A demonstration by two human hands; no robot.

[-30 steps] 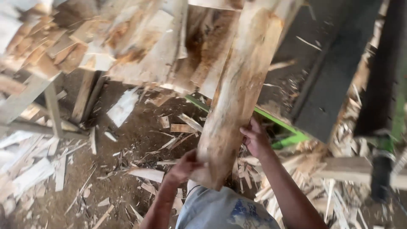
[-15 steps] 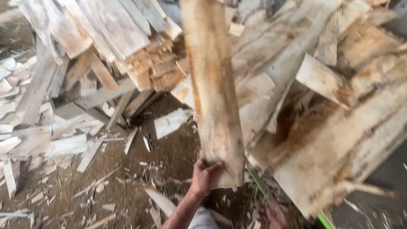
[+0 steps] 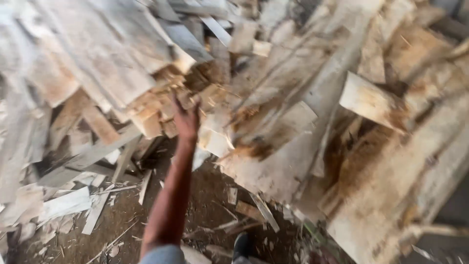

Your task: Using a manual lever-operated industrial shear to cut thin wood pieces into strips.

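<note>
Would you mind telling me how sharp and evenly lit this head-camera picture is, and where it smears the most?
Head view: motion blur throughout, strongest in the pale plank pile at upper left; the outstretched left hand and its arm are soft-edged; daylight is flat, with no glare; dark shadow fills the gaps under the slabs at right; the dirt floor with its scraps is slightly clearer.

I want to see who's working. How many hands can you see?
1. The left hand reaches out with fingers spread toward the wood pile, holding nothing. The right hand is out of view, perhaps below the frame.
</note>
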